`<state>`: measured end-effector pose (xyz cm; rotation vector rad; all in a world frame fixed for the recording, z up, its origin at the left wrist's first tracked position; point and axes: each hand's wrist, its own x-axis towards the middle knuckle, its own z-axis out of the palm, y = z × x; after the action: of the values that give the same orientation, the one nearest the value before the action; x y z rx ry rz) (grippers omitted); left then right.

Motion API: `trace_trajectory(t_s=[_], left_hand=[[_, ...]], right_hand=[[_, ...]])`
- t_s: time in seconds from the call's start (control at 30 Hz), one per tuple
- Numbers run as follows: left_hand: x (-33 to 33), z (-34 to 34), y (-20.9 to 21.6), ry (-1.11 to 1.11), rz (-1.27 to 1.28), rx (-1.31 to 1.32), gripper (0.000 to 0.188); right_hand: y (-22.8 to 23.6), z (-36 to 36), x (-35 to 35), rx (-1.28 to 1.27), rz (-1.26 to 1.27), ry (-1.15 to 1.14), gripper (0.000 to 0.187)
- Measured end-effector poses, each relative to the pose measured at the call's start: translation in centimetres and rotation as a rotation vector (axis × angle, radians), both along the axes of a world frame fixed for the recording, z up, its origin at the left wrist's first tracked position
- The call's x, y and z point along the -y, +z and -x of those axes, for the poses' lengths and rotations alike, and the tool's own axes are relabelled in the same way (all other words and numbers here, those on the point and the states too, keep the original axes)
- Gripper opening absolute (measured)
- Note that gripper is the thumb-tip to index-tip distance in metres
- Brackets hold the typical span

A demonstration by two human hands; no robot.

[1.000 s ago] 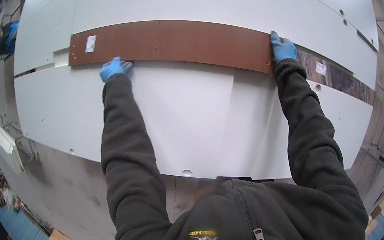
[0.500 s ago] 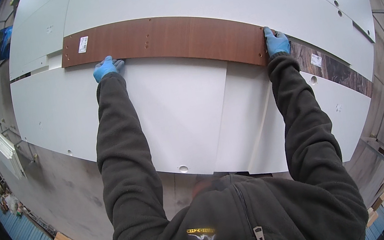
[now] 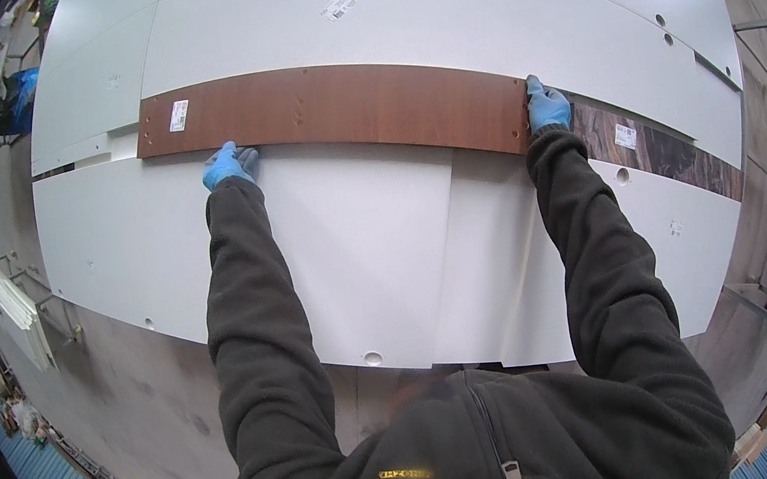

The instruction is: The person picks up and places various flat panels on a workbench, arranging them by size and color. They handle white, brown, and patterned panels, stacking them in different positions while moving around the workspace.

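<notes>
Now pinching a brown board (image 3: 343,116) by its lower edge with the left grip (image 3: 228,167) and by its right end with the right grip (image 3: 548,107), wearing blue gloves (image 3: 223,173), holding it lengthwise over white panels (image 3: 354,244), just beside a dark patterned strip (image 3: 673,152) at the right

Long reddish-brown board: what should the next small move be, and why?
Probably slide the left blue-gloved hand outward to the left end of the long reddish-brown board: it sits at the near long edge, short of that end, while the right blue-gloved hand is at the opposite end, so placement looks uneven.
</notes>
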<state>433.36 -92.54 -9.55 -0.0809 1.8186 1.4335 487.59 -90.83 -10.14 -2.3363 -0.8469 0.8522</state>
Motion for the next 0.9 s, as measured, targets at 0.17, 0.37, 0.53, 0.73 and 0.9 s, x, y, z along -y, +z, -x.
trace_trajectory(t_s=[0.17, 0.37, 0.53, 0.73, 0.9], left_hand=[[0.4, 0.1, -0.4, 0.036, -0.013, 0.052, 0.018], [1.0, -1.3, 0.1, 0.074, -0.024, 0.073, 0.031], [0.9, -2.0, 1.1, 0.049, -0.093, 0.247, 0.036], [1.5, -1.6, 2.5, -0.063, 0.075, 0.144, 0.041], [1.8, -2.4, 4.0, -0.078, 0.053, 0.126, 0.050]], right_hand=[[0.3, 0.2, 0.3, -0.088, -0.075, -0.033, 0.055], [2.5, 0.6, 2.3, -0.240, -0.239, -0.020, 0.047], [3.7, 1.7, 3.8, -0.209, -0.306, -0.027, 0.050], [2.7, 1.8, 5.9, -0.176, -0.236, -0.044, 0.051], [1.2, 1.6, 6.3, -0.214, -0.222, -0.051, 0.050]])
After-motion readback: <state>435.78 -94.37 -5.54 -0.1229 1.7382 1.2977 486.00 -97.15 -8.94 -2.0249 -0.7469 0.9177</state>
